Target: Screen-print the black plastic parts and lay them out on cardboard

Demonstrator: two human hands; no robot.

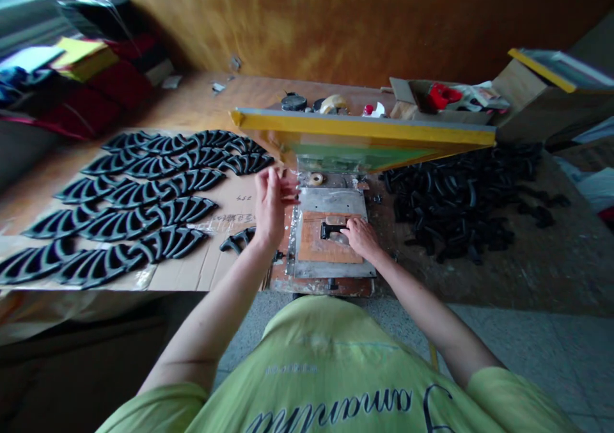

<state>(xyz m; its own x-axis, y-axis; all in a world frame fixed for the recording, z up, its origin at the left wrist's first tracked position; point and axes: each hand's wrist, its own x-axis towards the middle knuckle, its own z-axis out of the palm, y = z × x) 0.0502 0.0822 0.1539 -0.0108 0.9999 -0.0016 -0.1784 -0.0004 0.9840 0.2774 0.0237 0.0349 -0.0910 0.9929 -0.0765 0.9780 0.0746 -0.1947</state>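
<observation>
My right hand (361, 236) rests on the brown pad of a metal printing plate (330, 254), fingers curled on a small black piece (330, 229) lying there. My left hand (269, 208) hovers raised at the plate's left edge, fingers stretched upward and holding nothing. A yellow-framed printing screen (364, 132) is tilted up above the plate. One black curved piece (236, 241) lies loose on the cardboard just left of my left wrist.
Rows of black curved pieces (139, 203) lie on cardboard (192, 273) at the left. A heap of black pieces (460, 203) sits on the right. Tape rolls, jars and an open cardboard box (432, 100) stand behind the screen by the wooden wall.
</observation>
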